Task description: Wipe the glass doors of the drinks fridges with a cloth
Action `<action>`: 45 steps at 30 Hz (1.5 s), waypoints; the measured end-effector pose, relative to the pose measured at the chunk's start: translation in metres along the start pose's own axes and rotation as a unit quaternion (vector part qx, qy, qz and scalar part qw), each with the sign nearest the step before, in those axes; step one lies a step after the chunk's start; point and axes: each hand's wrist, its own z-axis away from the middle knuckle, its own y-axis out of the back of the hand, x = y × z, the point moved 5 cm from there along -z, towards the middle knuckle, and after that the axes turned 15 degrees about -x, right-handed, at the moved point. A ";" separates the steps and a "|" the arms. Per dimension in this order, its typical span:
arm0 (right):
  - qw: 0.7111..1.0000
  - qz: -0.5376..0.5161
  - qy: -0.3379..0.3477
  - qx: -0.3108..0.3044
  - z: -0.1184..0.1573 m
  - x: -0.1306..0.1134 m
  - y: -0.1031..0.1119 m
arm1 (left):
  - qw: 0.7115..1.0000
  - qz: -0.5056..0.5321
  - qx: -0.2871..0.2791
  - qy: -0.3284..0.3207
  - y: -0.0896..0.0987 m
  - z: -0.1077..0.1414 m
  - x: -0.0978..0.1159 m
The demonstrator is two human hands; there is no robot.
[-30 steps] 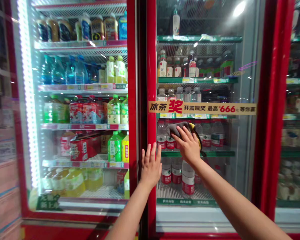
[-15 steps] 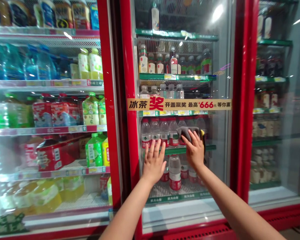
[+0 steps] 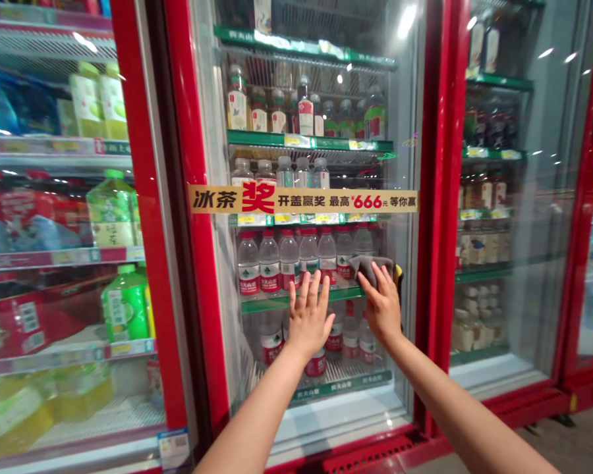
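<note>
My left hand [image 3: 310, 319] lies with fingers spread against the glass door [image 3: 400, 237] of a red-framed drinks cooler. To its right, my right hand [image 3: 384, 308] presses a grey cloth [image 3: 364, 265] with a yellow and black edge against the same pane. The cloth sits under the fingers, partly covered by them. A tan banner strip [image 3: 304, 199] with black and red lettering crosses the door above both hands. Behind the glass, water bottles [image 3: 269, 263] with red caps and labels stand on a green-edged shelf [image 3: 267, 304].
A neighbouring cooler on the left holds green drink bottles [image 3: 111, 207] and red packs [image 3: 12, 322]. On the right is another red-framed cooler door with cartons and bottles [image 3: 479, 247]. A tag [image 3: 174, 449] sits low between the left doors. Floor [image 3: 534, 438] shows at lower right.
The view has swung right, so the coolers appear farther left. Both hands, with the cloth under the right one, have shifted rightward across the door.
</note>
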 end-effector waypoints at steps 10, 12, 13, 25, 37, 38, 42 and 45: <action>1.000 0.016 0.009 0.020 -0.020 0.037 0.013 | 1.000 -0.018 0.011 0.015 0.001 -0.031 0.029; 0.999 0.009 0.013 0.044 -0.001 0.057 0.013 | 0.999 -0.035 0.001 0.004 0.006 -0.036 0.034; 0.999 0.010 0.028 0.035 0.009 0.064 0.012 | 0.999 -0.044 -0.010 -0.002 0.008 -0.039 0.035; 0.998 0.000 0.021 -0.059 0.014 0.098 0.034 | 0.983 -0.075 -0.167 0.031 0.022 -0.053 0.038; 0.998 -0.027 0.053 0.005 -0.047 0.111 0.132 | 0.979 -0.086 -0.180 0.052 0.023 -0.055 0.035; 0.999 -0.014 0.036 0.004 -0.059 0.115 0.132 | 0.979 -0.085 -0.179 0.052 0.022 -0.055 0.035; 0.999 0.028 -0.005 -0.016 -0.094 0.130 0.111 | 0.978 -0.074 -0.186 0.052 0.021 -0.055 0.032; 0.998 0.060 -0.007 -0.037 -0.087 0.135 0.090 | 0.978 -0.068 -0.190 0.050 0.020 -0.056 0.030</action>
